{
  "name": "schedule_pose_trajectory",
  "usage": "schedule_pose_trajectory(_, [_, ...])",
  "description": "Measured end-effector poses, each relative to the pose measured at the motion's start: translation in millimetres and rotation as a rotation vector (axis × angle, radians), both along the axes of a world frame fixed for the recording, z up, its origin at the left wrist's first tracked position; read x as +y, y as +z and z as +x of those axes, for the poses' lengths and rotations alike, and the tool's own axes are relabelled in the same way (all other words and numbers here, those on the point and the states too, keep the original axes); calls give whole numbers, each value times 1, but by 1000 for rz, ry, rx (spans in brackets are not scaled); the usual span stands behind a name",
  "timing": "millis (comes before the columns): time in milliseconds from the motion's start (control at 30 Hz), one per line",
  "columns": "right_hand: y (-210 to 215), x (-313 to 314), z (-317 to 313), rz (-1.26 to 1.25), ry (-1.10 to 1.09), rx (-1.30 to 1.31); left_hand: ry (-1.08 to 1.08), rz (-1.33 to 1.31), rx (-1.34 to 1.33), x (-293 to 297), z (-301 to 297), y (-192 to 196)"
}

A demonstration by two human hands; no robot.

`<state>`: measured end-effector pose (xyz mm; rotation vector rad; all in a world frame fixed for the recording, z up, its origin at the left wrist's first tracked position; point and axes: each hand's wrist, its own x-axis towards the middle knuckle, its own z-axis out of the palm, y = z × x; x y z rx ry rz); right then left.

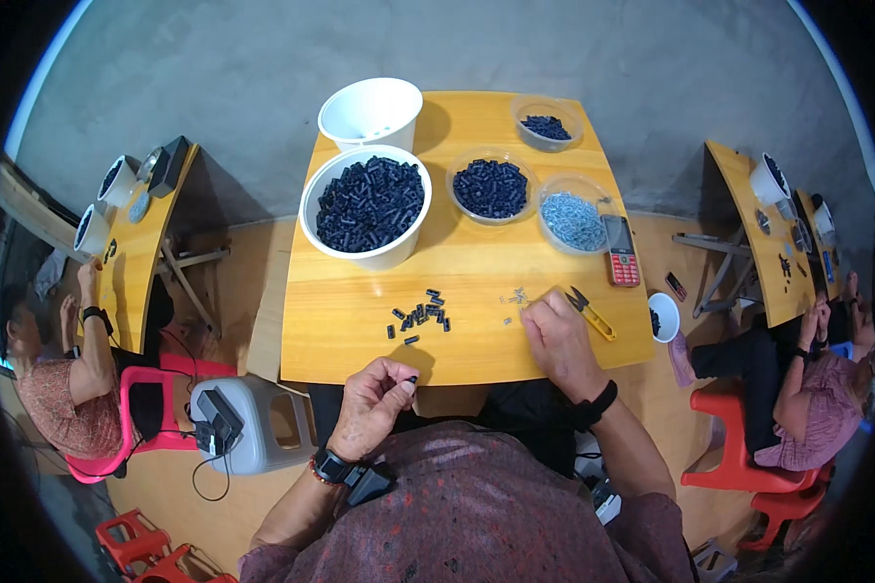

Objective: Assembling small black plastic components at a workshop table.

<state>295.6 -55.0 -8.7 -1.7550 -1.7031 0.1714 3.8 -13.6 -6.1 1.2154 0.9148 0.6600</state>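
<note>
Just off the table's near edge, my left hand (377, 400) pinches a small black plastic piece (412, 380) between thumb and forefinger. My right hand (560, 340) rests on the table with its fingers curled together, beside a few tiny metal pieces (518, 295). Whatever its fingertips grip, if anything, is too small to make out. Between the hands, nearer the left, lies a loose pile of short black pieces (421, 315) like the one I hold. Yellow-handled thread snips (594, 316) lie right of my right hand.
A white tub (306, 220) heaped with black pieces stands before another white tub (332, 121). Clear bowls hold black pieces (490, 188), more black pieces (546, 127) and small silvery parts (574, 222). A red phone (623, 264) lies at right. People sit at side tables.
</note>
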Motion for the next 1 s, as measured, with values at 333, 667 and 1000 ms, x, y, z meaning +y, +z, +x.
schedule_pose_trajectory(333, [0, 0, 8, 44, 26, 149, -4, -29, -7, 3, 1, -1])
schedule_pose_trajectory(667, [3, 6, 11, -120, 96, -27, -10, -53, -7, 5, 0, -1])
schedule_pose_trajectory(1000, [4, 7, 9, -47, 71, 108, -9, -61, -8, 5, -1, -3])
